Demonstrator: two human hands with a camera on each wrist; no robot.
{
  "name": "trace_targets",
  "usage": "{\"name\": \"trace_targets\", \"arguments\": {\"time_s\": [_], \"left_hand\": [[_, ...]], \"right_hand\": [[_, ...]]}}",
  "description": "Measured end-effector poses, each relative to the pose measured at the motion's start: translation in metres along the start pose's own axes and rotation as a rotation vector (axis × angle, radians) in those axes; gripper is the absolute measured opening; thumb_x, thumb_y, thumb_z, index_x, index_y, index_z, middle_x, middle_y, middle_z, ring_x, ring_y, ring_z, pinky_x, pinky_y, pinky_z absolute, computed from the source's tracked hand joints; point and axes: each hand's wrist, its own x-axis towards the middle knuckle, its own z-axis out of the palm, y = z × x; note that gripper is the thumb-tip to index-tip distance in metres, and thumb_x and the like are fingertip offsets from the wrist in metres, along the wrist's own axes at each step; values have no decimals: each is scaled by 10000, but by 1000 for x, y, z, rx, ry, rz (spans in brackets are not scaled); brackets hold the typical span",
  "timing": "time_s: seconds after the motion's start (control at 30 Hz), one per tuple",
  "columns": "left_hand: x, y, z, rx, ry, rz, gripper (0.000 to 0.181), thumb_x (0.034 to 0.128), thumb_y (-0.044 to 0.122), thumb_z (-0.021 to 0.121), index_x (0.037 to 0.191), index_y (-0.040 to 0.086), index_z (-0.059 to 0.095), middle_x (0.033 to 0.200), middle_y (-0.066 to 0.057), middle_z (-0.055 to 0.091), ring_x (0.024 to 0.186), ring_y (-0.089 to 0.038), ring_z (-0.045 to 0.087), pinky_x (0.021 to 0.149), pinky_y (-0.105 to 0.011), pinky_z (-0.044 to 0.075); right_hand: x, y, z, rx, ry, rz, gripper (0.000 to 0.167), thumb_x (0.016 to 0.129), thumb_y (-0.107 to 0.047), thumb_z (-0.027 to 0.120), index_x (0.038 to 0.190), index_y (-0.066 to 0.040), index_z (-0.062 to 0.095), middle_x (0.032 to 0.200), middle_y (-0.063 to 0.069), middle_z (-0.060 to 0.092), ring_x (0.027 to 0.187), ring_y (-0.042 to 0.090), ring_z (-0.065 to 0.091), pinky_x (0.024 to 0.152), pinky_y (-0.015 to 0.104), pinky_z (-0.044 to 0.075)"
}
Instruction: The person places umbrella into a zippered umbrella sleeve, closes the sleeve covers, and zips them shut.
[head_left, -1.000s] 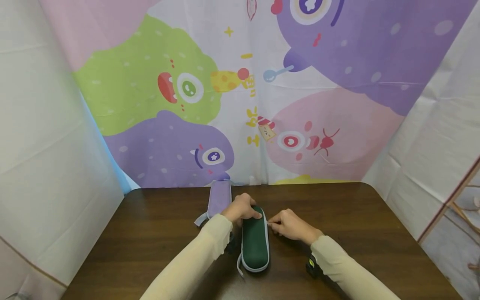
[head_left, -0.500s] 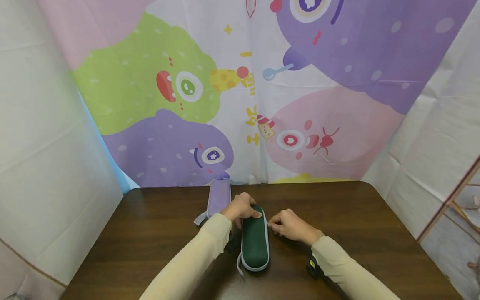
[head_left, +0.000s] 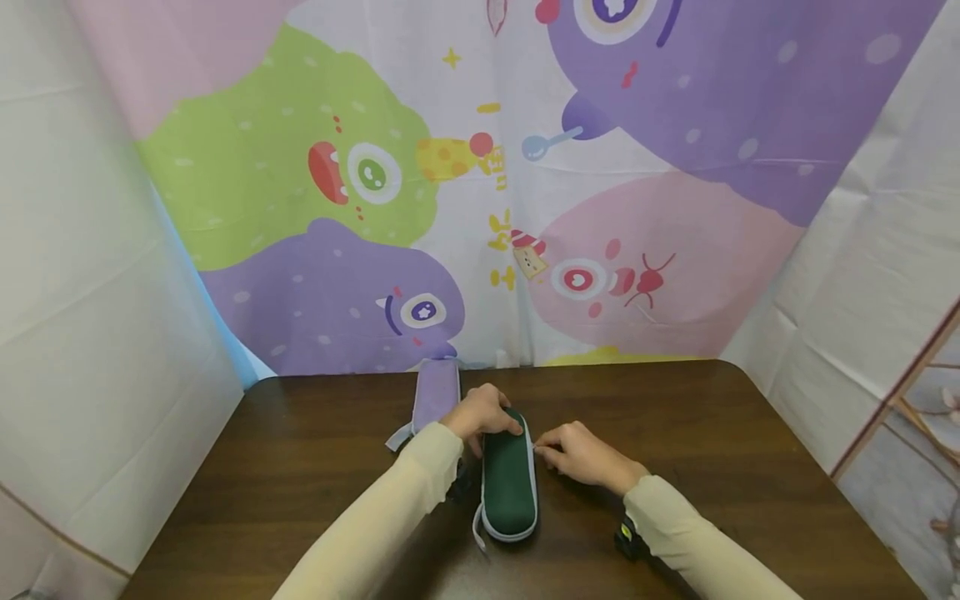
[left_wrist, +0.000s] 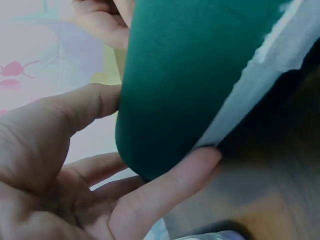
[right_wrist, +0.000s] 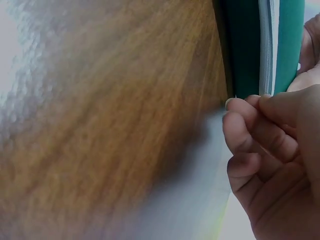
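Observation:
A long green pencil case [head_left: 510, 492] with a pale grey zipper band lies lengthwise on the table in the head view. My left hand [head_left: 483, 414] grips its far end, thumb on top. In the left wrist view those fingers wrap the rounded end of the green case [left_wrist: 185, 80]. At the case's right side, my right hand [head_left: 587, 456] pinches at the zipper. The right wrist view has thumb and forefinger together at the zipper seam [right_wrist: 268, 45], and the small pull between them is mostly hidden. The zipper looks closed along the visible part.
A purple pencil case [head_left: 437, 393] with a grey strap lies behind my left hand, near the table's back edge. The brown wooden table [head_left: 675, 425] ends at a cartoon-print curtain [head_left: 360, 275]. White fabric walls stand at both sides.
The head view has shifted very slightly. Both hands and the green pencil case stay in practically the same place.

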Motion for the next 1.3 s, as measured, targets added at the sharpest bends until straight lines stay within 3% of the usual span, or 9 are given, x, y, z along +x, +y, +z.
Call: {"name": "trace_targets", "arguments": {"time_s": [0.17,0.4,0.7,1.3], "left_hand": [[3,4,0,49,13,-9,554,851,206,839,1328,-4,652,1268,-286,633,668,-379,706,446,-493,570],[6,2,0,33,31,-30,527,849,226,850,1280,-23,673,1209,-292,649,586,-367,689,448,-491,572],[10,2,2,44,30,-52,481,852,195,838,1245,-33,678,1215,-299,619,626,-385,692,426,-483,561],[9,-1,0,12,15,-57,502,849,182,846,1262,-36,662,1220,-303,607,666,-398,706,443,-476,571]], "right_hand": [[1,0,1,-24,10,-23,161,1017,-75,624,1043,-70,783,786,-8,720,629,-6,583,589,211,525],[1,0,1,-36,22,-28,159,1010,-78,637,1058,-66,788,821,-13,739,651,-16,604,615,203,533],[-1,0,0,-49,-9,-59,175,1004,-70,639,1063,-81,804,797,-29,740,637,-29,587,601,189,521],[-11,-6,0,-31,-41,-75,210,1016,-96,628,1143,-52,789,925,18,792,691,-12,662,641,182,549]]}}
